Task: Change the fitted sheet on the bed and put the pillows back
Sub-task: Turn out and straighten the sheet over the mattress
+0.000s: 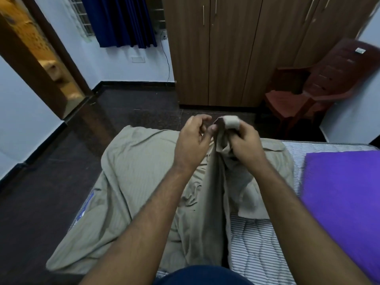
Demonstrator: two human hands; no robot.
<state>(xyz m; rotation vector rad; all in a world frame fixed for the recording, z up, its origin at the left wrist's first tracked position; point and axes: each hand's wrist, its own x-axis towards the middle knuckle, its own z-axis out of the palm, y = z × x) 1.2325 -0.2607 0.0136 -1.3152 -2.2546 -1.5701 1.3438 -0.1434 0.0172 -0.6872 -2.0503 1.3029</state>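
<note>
A beige fitted sheet (pixel 133 177) lies bunched over the left part of the striped mattress (pixel 253 241). My right hand (pixel 244 140) grips a raised fold of the sheet, its edge rolled over my fingers. Just left of that fold, my left hand (pixel 193 138) is lifted with fingers loosely curled; its thumb tip is near the cloth, and I cannot tell whether it touches. A purple cloth (pixel 345 194) lies on the mattress at the right.
A wooden wardrobe (pixel 236 50) stands ahead beyond the bed's end. A brown plastic chair (pixel 308 93) sits in the right corner. Dark floor (pixel 51 182) runs along the bed's left side toward an open doorway (pixel 41 58). Blue curtain (pixel 121 19) hangs on the far wall.
</note>
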